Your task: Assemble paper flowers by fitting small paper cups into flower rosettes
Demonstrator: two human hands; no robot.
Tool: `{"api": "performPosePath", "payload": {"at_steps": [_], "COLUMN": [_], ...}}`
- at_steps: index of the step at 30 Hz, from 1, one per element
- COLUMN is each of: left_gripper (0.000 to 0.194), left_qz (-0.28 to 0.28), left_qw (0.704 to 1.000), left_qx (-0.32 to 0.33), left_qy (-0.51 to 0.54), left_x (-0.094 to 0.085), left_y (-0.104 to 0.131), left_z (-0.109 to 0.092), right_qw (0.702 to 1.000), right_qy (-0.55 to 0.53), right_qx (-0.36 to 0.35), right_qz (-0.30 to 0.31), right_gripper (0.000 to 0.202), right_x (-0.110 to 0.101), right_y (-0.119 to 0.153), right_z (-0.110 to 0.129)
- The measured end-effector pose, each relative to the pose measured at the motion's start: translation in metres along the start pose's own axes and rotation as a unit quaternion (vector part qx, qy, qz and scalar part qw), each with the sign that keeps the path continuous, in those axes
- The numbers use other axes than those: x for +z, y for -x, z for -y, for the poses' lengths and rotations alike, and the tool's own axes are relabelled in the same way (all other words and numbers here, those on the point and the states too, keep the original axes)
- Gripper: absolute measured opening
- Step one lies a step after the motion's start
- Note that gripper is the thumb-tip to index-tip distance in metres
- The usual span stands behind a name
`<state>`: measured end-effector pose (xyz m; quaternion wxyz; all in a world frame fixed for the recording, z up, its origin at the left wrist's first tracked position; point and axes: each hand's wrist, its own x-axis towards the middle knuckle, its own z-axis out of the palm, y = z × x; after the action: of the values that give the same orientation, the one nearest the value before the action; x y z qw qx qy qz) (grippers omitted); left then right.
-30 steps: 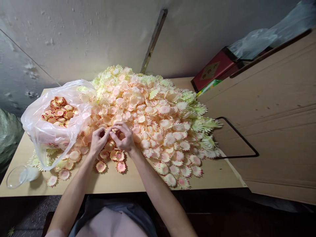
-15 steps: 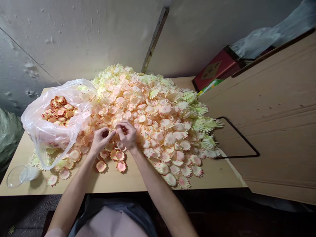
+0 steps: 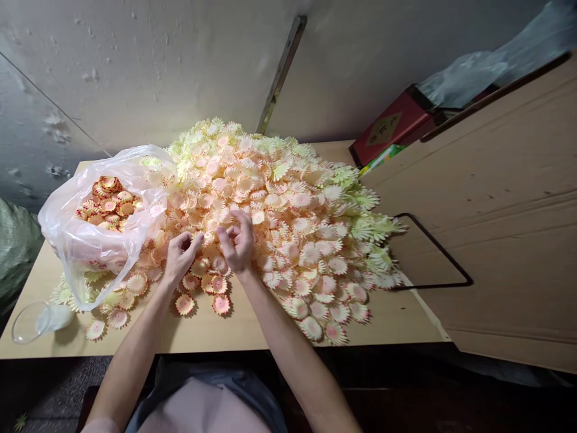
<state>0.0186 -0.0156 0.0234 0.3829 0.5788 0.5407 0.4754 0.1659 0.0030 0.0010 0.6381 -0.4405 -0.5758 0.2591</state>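
My left hand point(image 3: 179, 258) is at the near edge of a large pile of artificial flower petal pieces point(image 3: 297, 198), cream and pale green with pink centres. Its fingers are curled in towards the thumb; anything held between them is too small to make out. A little to its right, my right hand point(image 3: 238, 248) hovers over the pile with thumb and fingertips apart and nothing visible in them. Between and below the hands lie several loose red-edged flower pieces point(image 3: 220, 304) on the table.
To the left stands a translucent plastic bag point(image 3: 103, 246) with red-tipped flower pieces point(image 3: 108, 204) inside. A clear cup point(image 3: 33, 323) lies near the table's left corner. A cardboard sheet point(image 3: 496, 240) bounds the right side, with a red box point(image 3: 387, 126) behind it.
My hands have drawn apart from where their fingertips met. The right hand has shifted slightly right and its fingers have opened; the left has moved slightly left.
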Motion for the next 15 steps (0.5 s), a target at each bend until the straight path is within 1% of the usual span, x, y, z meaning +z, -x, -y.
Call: {"api": "performPosePath", "payload": {"at_steps": [2,4,6,8,10,11,13,15], "left_gripper": [0.047,0.05,0.051,0.05,0.049,0.047,0.044,0.041], "left_qz": [-0.014,-0.03,-0.03,-0.02,-0.007,0.001,0.027,0.048], "left_qw": [1.0,1.0,1.0,1.0,1.0,1.0,0.999,0.999], "left_qx": [-0.003,-0.002,0.0,0.0,-0.001,-0.001,-0.003,-0.003], "left_qy": [0.001,0.007,0.009,0.007,0.011,0.015,0.023,0.023], "left_x": [0.0007,0.0009,0.0007,0.0001,-0.0003,-0.0003,0.0005,0.0018], "left_y": [-0.0003,-0.0007,-0.0013,-0.0019,-0.0024,-0.0026,-0.0029,-0.0029], "left_z": [-0.0003,-0.0001,0.0002,0.0006,0.0011,0.0014,0.0023,0.0034], "right_qw": [0.997,0.991,0.985,0.982,0.984,0.986,0.993,0.998], "right_qy": [0.016,0.038,0.049,0.048,0.045,0.042,0.035,0.025], "right_qx": [-0.037,-0.073,-0.099,-0.105,-0.097,-0.092,-0.07,-0.035], "right_qz": [0.059,0.105,0.132,0.148,0.145,0.133,0.091,0.043], "right_gripper": [0.027,0.021,0.018,0.014,0.011,0.01,0.008,0.009], "right_x": [-0.0007,-0.0016,-0.0018,-0.0012,-0.0002,0.0003,0.0007,0.0003], "right_y": [0.0016,0.0022,0.002,0.0015,0.001,0.0008,0.0006,0.0001], "right_z": [0.0019,0.0021,0.001,-0.0004,-0.0014,-0.0019,-0.0033,-0.0066]}}
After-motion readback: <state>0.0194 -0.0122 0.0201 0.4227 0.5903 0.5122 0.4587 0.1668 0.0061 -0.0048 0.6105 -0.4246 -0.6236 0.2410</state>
